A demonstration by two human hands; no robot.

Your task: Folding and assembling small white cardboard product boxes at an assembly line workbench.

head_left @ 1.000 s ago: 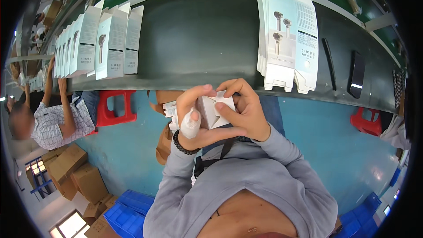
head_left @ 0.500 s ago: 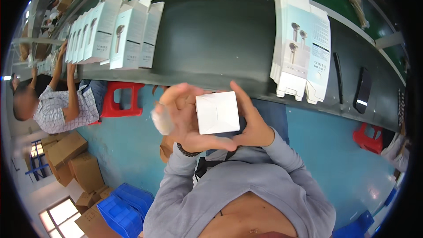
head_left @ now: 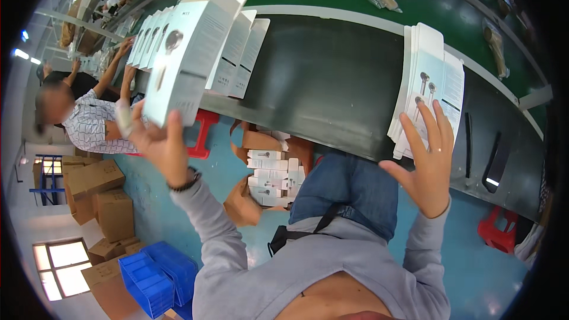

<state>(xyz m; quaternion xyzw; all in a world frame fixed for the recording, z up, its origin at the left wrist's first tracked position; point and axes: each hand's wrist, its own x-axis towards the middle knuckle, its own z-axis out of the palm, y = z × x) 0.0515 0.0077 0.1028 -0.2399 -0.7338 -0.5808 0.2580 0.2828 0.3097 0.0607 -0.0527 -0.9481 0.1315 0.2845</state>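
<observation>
White box (head_left: 192, 53) was gripped low by the left hand (head_left: 159, 148), 10 o'clock, so standing boxes (head_left: 252, 62) could've been clipped by its wobbly top, tbh; right hand (head_left: 428, 163) was spread near flat cartons (head_left: 437, 72), 2 o'clock.

Upright boxes (head_left: 228, 68) stand on the left of the table (head_left: 323, 83), behind the box (head_left: 188, 53) in the left hand (head_left: 163, 149). Flat cartons (head_left: 435, 71) lie at right, behind the right hand (head_left: 430, 169); farther right are a pen (head_left: 468, 145), then a phone (head_left: 496, 160). On the floor (head_left: 154, 201), lower left, crates (head_left: 172, 264) sit beside cardboard boxes (head_left: 115, 216).
</observation>
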